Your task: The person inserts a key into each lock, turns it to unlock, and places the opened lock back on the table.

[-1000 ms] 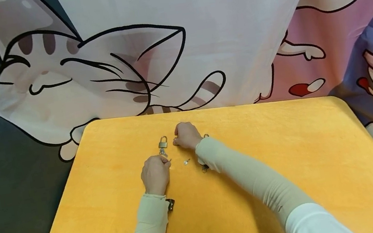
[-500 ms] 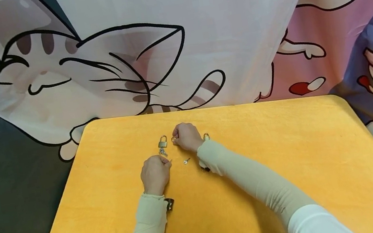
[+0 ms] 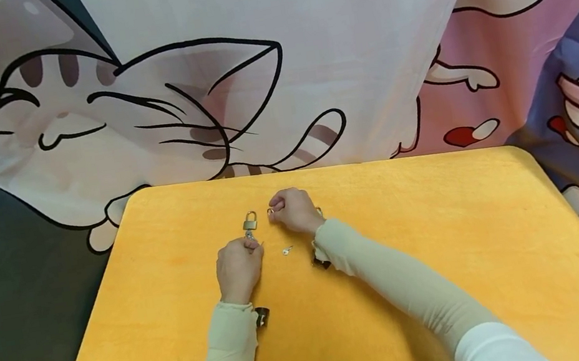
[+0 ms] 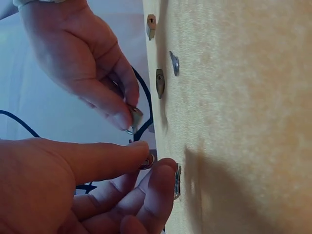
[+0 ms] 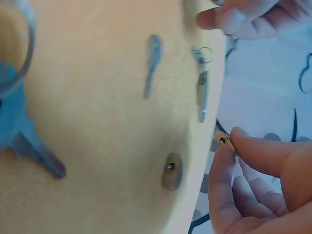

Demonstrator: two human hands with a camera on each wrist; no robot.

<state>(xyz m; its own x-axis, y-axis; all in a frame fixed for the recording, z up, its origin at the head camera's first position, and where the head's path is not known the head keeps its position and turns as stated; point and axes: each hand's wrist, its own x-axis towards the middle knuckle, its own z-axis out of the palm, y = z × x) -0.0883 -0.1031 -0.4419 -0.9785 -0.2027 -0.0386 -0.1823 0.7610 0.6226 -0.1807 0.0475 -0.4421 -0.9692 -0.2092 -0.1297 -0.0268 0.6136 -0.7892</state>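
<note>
My left hand (image 3: 238,270) pinches a small metal piece (image 4: 147,161), apparently a key, between thumb and forefinger; the fingers cover most of it. My right hand (image 3: 295,211) holds a small brass padlock (image 5: 223,140) by its body, the keyhole end facing the left hand. The two hands are apart. Just beyond the left fingers lies another brass padlock (image 3: 250,225), with a small bunch of keys (image 3: 249,235) beside it. One loose key (image 3: 287,250) lies on the table between the hands.
Beside the right wrist sits a further padlock (image 5: 172,171), partly hidden by the arm in the head view. A key with a ring (image 5: 29,139) shows large and close in the right wrist view. The yellow table (image 3: 447,244) ends before a cartoon-print curtain (image 3: 361,55).
The right fingers have shifted on the padlock, and the hand has moved slightly right. The left hand has edged slightly toward the keys by the lying padlock. The head view has shifted a little.
</note>
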